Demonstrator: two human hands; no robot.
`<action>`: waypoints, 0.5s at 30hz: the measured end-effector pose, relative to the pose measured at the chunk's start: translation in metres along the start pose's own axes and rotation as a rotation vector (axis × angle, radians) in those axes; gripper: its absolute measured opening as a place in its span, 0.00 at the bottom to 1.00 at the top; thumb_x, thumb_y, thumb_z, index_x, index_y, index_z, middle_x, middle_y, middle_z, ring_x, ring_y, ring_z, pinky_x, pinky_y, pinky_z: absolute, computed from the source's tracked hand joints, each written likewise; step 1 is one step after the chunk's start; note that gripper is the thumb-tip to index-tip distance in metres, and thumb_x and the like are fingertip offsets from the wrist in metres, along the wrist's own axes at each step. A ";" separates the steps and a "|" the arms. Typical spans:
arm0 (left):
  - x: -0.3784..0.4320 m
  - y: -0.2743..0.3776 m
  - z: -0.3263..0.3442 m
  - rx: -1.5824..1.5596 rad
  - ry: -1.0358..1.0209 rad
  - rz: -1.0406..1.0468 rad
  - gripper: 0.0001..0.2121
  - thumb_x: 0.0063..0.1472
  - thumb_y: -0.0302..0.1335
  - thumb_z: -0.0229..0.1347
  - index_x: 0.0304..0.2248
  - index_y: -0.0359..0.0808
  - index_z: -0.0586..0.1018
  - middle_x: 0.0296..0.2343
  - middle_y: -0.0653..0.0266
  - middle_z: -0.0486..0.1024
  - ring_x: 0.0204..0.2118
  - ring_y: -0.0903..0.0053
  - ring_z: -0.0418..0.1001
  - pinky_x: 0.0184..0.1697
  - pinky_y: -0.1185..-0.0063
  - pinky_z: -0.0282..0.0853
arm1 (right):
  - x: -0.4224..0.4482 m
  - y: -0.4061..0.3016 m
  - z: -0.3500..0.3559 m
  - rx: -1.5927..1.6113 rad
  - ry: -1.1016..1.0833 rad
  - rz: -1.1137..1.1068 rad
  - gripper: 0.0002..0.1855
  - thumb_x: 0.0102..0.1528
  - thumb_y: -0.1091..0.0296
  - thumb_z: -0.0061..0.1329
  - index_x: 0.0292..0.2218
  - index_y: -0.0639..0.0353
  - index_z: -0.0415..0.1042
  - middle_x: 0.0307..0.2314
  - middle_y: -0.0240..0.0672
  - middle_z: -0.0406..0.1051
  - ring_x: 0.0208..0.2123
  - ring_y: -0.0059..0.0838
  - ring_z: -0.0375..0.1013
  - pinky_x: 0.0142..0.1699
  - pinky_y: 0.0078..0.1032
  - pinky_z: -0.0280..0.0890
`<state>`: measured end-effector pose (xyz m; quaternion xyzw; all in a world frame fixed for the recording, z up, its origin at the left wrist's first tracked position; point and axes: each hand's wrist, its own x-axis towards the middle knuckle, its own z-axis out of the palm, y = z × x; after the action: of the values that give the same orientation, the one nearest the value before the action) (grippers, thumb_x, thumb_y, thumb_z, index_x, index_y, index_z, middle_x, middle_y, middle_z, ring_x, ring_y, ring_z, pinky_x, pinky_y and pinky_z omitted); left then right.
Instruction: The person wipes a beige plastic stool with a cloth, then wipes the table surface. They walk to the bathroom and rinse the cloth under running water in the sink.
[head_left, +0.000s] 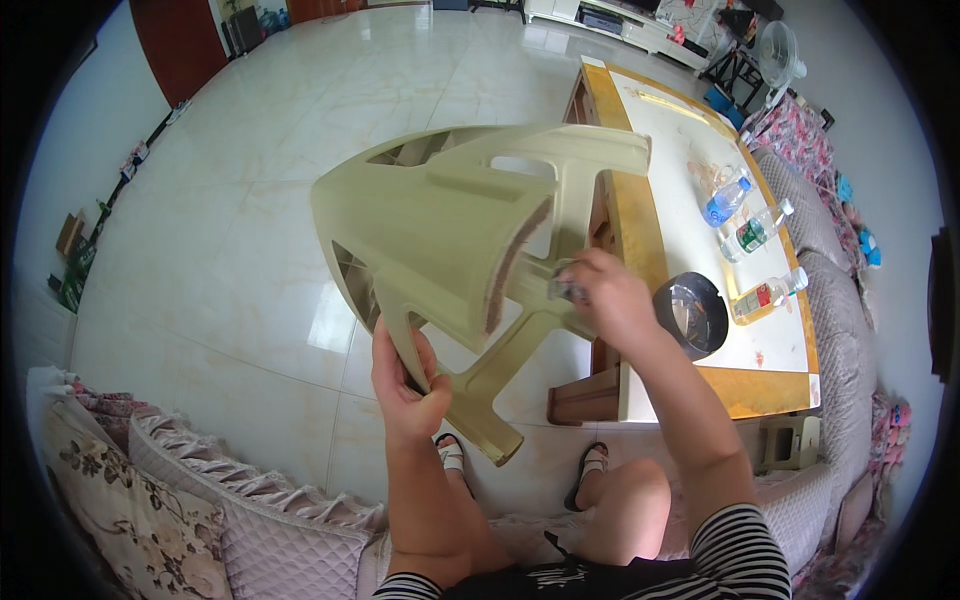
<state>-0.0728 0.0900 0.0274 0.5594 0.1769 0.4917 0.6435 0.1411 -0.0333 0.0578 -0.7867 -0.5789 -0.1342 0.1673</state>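
Observation:
A pale green plastic chair or stool is held up on its side above the tiled floor, its splayed legs pointing right and down. My left hand grips its lower left edge, thumb and fingers around the plastic. A dark, dirty-looking strip runs along one curved edge of the piece. At its inner right side, my right hand pinches a crumpled grey scrubber or cloth near a crossbar. The right hand is slightly blurred, and whether the scrubber touches the plastic cannot be told.
Right of me stands a low table with a black ashtray, a blue-labelled bottle and more plastic bottles. A quilted sofa curves around me. Another small plastic stool sits by the table's near corner.

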 end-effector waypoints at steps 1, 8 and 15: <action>-0.001 0.001 -0.002 0.006 0.001 -0.008 0.35 0.31 0.16 0.41 0.48 0.28 0.59 0.17 0.74 0.52 0.18 0.89 0.49 0.21 0.90 0.43 | 0.009 -0.005 0.007 -0.090 -0.133 -0.058 0.10 0.39 0.76 0.47 0.29 0.56 0.70 0.33 0.33 0.66 0.34 0.34 0.67 0.35 0.26 0.66; -0.003 0.001 -0.012 0.010 -0.029 0.051 0.34 0.32 0.15 0.42 0.48 0.27 0.59 0.35 0.64 0.64 0.39 0.81 0.62 0.44 0.86 0.54 | -0.004 0.020 0.073 -0.248 -0.362 -0.316 0.09 0.41 0.74 0.45 0.29 0.55 0.69 0.30 0.29 0.63 0.34 0.30 0.64 0.31 0.23 0.64; 0.000 0.005 -0.018 0.064 0.007 0.082 0.33 0.33 0.15 0.42 0.48 0.26 0.59 0.37 0.63 0.65 0.40 0.80 0.62 0.45 0.86 0.54 | -0.017 0.014 0.047 -0.274 -0.589 -0.135 0.11 0.41 0.74 0.45 0.30 0.51 0.71 0.31 0.29 0.64 0.36 0.33 0.64 0.35 0.28 0.64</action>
<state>-0.0891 0.0991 0.0261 0.5849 0.1715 0.5137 0.6038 0.1498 -0.0325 0.0066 -0.7666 -0.6299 0.0116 -0.1239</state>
